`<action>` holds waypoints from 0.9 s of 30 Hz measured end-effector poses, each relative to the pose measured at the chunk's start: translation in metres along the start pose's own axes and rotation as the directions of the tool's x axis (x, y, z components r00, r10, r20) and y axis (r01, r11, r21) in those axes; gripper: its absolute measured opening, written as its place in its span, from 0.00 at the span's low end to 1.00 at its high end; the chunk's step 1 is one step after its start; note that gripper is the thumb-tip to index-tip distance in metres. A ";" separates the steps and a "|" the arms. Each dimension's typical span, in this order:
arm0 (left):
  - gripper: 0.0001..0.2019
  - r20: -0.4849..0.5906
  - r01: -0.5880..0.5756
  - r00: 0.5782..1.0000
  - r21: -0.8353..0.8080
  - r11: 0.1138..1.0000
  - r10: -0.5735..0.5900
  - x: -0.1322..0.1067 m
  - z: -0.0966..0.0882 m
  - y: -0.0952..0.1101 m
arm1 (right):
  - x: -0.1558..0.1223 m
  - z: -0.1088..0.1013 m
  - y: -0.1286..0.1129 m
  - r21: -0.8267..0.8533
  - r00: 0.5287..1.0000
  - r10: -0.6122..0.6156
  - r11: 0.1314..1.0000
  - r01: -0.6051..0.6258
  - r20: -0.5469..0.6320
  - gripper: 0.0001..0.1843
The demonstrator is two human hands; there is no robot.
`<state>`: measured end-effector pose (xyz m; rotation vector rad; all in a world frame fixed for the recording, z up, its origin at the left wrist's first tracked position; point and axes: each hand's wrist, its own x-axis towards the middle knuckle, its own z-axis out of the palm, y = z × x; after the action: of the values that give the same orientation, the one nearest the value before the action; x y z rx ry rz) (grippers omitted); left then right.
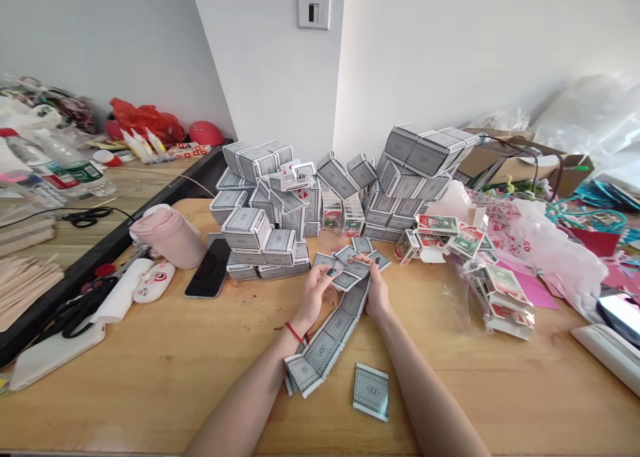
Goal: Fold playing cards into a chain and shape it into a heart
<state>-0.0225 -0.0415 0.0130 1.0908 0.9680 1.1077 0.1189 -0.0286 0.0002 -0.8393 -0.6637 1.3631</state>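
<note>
We find the playing-card strip (pixel 324 347) slanting over the worktop (pixel 210 384) between both arms. The right hand's (pixel 376 292) fingers pinch its far end; the left hand's (pixel 314 297) bend at loose playing cards (pixel 345 281), grip unclear. We judge that squared edges and steady support serve best.

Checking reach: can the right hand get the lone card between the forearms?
Probably yes: nothing covers the lone card or visibly blocks the way to it, though the right hand is at the card strip.

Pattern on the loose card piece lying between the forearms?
Card piece: fine grey-and-white grid, small emblem in the middle. Shows best in the head view.
</note>
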 end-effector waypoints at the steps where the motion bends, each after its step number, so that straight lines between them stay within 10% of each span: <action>1: 0.16 0.021 -0.114 0.993 0.137 0.984 0.112 -0.001 -0.003 0.003 | 0.001 -0.001 -0.001 -0.044 1.000 0.004 0.999 -0.004 -0.006 0.20; 5: 0.21 0.258 -0.463 0.886 0.447 0.765 0.386 -0.005 -0.005 0.014 | 0.002 -0.005 -0.003 -0.179 0.999 0.017 0.984 -0.024 -0.038 0.22; 11: 0.25 0.447 -0.593 0.803 0.534 0.602 0.394 -0.008 0.000 0.008 | -0.001 -0.006 -0.002 -0.267 0.998 0.037 0.963 -0.048 -0.046 0.21; 20: 0.15 0.163 -0.474 0.842 0.679 0.561 0.513 0.007 -0.014 -0.010 | -0.006 0.000 -0.009 -0.370 0.969 0.057 0.928 0.037 0.239 0.20; 27: 0.14 0.036 -0.369 0.875 0.693 0.619 0.482 0.013 -0.012 -0.011 | -0.003 -0.004 -0.014 -0.675 0.981 -0.096 0.714 0.185 0.167 0.15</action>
<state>-0.0292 -0.0276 -0.0011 1.9533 1.3395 1.2607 0.1299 -0.0318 0.0099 -1.2693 -1.3567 1.0174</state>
